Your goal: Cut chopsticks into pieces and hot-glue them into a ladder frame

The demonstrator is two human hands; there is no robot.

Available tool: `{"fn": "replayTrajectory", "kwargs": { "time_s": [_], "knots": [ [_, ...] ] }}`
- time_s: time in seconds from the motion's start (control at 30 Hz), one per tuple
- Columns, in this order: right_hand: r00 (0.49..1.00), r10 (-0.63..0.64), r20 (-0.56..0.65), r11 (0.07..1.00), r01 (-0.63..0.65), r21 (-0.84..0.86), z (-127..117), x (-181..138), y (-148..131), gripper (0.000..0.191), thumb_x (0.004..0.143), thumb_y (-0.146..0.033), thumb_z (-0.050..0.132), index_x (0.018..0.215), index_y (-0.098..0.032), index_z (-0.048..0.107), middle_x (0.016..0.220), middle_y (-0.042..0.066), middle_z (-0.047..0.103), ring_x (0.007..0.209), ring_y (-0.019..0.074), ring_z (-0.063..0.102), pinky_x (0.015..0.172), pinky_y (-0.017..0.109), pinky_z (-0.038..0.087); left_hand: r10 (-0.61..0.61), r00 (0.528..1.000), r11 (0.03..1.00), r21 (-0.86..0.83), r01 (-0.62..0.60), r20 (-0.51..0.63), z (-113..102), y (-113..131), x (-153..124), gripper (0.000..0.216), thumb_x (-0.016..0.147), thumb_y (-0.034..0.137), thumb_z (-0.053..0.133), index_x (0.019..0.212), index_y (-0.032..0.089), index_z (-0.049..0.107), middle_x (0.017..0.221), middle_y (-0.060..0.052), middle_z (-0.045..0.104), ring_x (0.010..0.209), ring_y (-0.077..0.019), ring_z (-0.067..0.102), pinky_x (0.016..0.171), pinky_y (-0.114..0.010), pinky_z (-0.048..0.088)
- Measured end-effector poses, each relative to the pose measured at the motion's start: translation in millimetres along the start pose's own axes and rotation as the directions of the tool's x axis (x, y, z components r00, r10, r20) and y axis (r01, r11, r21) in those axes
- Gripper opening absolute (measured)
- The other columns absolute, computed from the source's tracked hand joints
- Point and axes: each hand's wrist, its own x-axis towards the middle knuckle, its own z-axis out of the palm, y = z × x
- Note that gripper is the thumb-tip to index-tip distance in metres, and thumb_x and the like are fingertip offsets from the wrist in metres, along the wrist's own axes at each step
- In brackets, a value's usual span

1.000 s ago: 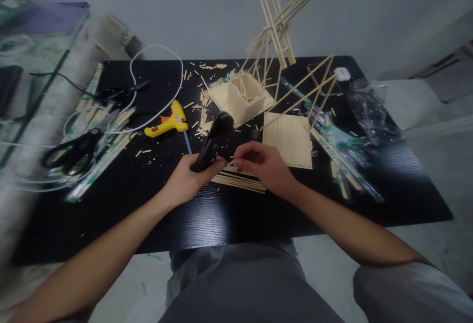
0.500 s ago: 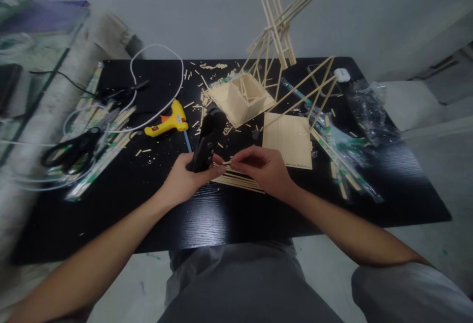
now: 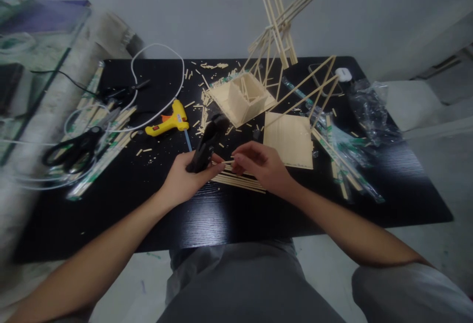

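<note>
My left hand (image 3: pixel 183 177) is closed around a black hand tool (image 3: pixel 204 153) with bolts on its side; its upper end is blurred, and I cannot make out its exact kind. A short thin wooden stick (image 3: pixel 228 162) bridges the gap between my two hands, its left end at the left thumb and fingertips. The other end is pinched by my right hand (image 3: pixel 264 165), fingers curled and partly hiding it. Just beneath both hands, several long wooden sticks (image 3: pixel 240 181) lie side by side on the black table (image 3: pixel 207 224).
A yellow glue gun (image 3: pixel 172 120), black scissors (image 3: pixel 76 150) and bundled sticks lie to the left. Behind stands a wooden box (image 3: pixel 240 103) with a stick-built windmill-like frame (image 3: pixel 279 22). A square wooden board (image 3: pixel 288 140) and plastic wrapping (image 3: pixel 369 106) are on the right.
My right fingers have shifted slightly along the short stick and curled a little more. The black tool has tilted slightly in my left hand.
</note>
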Motion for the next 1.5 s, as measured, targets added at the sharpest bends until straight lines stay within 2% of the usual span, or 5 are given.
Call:
{"fn": "replayTrajectory", "kwargs": {
  "time_s": [0.3, 0.4, 0.57, 0.87, 1.5],
  "knots": [
    [0.986, 0.098, 0.132, 0.995, -0.092, -0.045, -0.3, -0.8, 2.4, 0.031, 0.081, -0.045, 0.088, 0.088, -0.018, 0.074, 0.075, 0.000, 0.076, 0.070, 0.0136, 0.073, 0.071, 0.028, 0.063, 0.078, 0.996, 0.992, 0.101, -0.081, 0.038, 1.0, -7.6, -1.6, 0.029, 0.086, 0.047, 0.077, 0.091, 0.018, 0.078, 0.067, 0.002, 0.067, 0.062, -0.0128, 0.058, 0.059, -0.024, 0.045],
    [0.993, 0.073, 0.096, 0.997, -0.073, -0.012, -2.0, 1.8, 1.7, 0.032, 0.079, -0.045, 0.089, 0.087, -0.019, 0.073, 0.075, -0.001, 0.075, 0.067, 0.0122, 0.071, 0.069, 0.027, 0.062, 0.139, 0.990, 0.952, 0.278, -0.125, -0.029, -4.6, -6.1, 0.1, 0.027, 0.090, 0.045, 0.070, 0.100, 0.019, 0.075, 0.075, 0.001, 0.070, 0.066, -0.0141, 0.062, 0.064, -0.025, 0.047],
    [0.999, 0.029, 0.014, 0.997, -0.030, 0.071, -5.1, 5.8, 0.2, 0.033, 0.077, -0.044, 0.091, 0.093, -0.021, 0.074, 0.077, -0.001, 0.075, 0.069, 0.0126, 0.070, 0.071, 0.029, 0.063, 0.260, 0.962, 0.768, 0.622, -0.155, -0.081, -17.7, -12.1, 4.8, 0.032, 0.091, 0.033, 0.062, 0.120, 0.019, 0.068, 0.107, -0.007, 0.078, 0.094, -0.0239, 0.074, 0.085, -0.032, 0.054],
    [0.998, -0.006, -0.056, 0.996, 0.010, 0.085, -4.9, 6.8, -1.6, 0.035, 0.074, -0.051, 0.092, 0.085, -0.021, 0.076, 0.074, -0.002, 0.072, 0.066, 0.0137, 0.066, 0.072, 0.032, 0.062, 0.198, 0.979, 0.563, 0.811, -0.160, 0.056, -12.7, -6.9, 3.1, 0.034, 0.089, 0.027, 0.057, 0.121, 0.018, 0.065, 0.116, -0.013, 0.075, 0.104, -0.0338, 0.073, 0.086, -0.042, 0.055],
    [0.997, 0.006, -0.082, 0.996, 0.001, 0.085, -3.0, 4.6, -1.6, 0.031, 0.074, -0.044, 0.091, 0.078, -0.019, 0.074, 0.067, -0.004, 0.069, 0.060, 0.0103, 0.061, 0.064, 0.027, 0.057, 0.051, 0.996, 0.474, 0.876, -0.090, 0.075, -7.6, 0.3, 1.6, 0.024, 0.092, 0.026, 0.057, 0.115, 0.019, 0.062, 0.108, -0.010, 0.074, 0.097, -0.0318, 0.073, 0.073, -0.039, 0.051]
  ]
}}
